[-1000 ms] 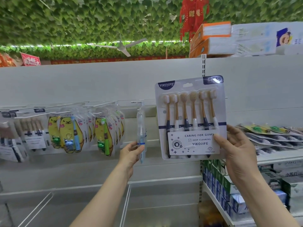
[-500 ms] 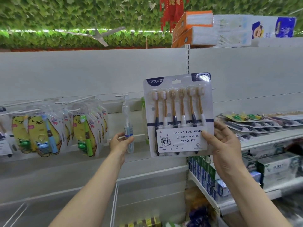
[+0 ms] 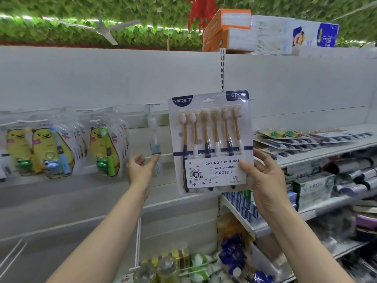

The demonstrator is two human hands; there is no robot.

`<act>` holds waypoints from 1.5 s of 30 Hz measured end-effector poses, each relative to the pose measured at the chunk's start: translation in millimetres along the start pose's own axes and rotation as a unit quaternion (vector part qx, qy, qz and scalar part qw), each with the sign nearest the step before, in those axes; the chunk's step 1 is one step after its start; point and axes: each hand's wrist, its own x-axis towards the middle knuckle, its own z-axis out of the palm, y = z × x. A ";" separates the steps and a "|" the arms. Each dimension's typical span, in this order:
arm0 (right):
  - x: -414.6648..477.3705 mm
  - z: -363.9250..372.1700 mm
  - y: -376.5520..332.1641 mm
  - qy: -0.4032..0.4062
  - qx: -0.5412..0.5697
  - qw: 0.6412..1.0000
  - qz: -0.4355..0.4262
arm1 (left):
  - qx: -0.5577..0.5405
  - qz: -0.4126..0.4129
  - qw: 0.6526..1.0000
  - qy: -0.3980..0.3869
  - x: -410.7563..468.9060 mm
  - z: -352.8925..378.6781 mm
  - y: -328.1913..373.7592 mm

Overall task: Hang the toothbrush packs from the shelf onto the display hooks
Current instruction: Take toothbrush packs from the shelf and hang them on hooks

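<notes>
At centre frame: flat clear-fronted six-toothbrush blister card (image 3: 211, 144), pinched at lower right edge by right hand (image 3: 263, 180). Probably light, stiff, slick; best held by edges. Left hand (image 3: 140, 170) loosely open, centre-left.

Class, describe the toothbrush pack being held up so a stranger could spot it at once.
Find the slotted upright splitting the white shelf wall. In front of it, the right hand holds up the six-brush pack. Unlike the yellow bear packs hanging further left, it is a wide card marked YIKOJIFE with six gold-handled brushes.
</notes>
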 end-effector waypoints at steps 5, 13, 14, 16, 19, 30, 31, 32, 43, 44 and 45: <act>-21.9 12.1 7.0 -0.026 0.015 0.999 0.011 | -0.025 0.119 0.993 -0.009 -66.8 -31.8 47.5; -78.5 50.3 18.7 -0.104 0.022 0.992 0.062 | -0.022 0.136 0.990 -0.023 -144.0 -91.7 92.4; -87.3 55.9 19.8 -0.116 0.025 0.991 0.065 | -0.020 0.134 0.991 -0.006 -151.0 -102.3 94.1; -108.6 69.6 23.7 -0.136 0.028 0.988 0.070 | -0.017 0.127 0.991 0.031 -162.7 -128.4 94.9; -141.5 96.3 30.5 -0.166 0.030 0.982 0.081 | -0.019 0.115 0.989 0.088 -177.2 -173.8 99.2; -246.7 282.8 82.4 -0.225 -0.016 0.973 0.055 | -0.002 0.084 0.984 0.156 -137.0 -395.8 109.1; -257.0 306.2 90.2 -0.219 -0.020 0.974 0.052 | 0.002 0.083 0.985 0.149 -126.6 -419.8 110.5; -266.3 330.0 97.5 -0.214 -0.021 0.975 0.052 | 0.006 0.080 0.987 0.141 -114.8 -443.0 112.2; -287.0 507.3 140.6 -0.160 -0.061 0.983 0.062 | -0.021 0.035 0.995 0.091 31.0 -574.7 125.6; -284.5 515.6 145.5 -0.154 -0.062 0.984 0.061 | -0.024 0.032 0.995 0.091 40.9 -576.5 124.4; -281.9 523.3 150.0 -0.149 -0.059 0.985 0.059 | -0.029 0.029 0.995 0.091 50.6 -578.0 122.9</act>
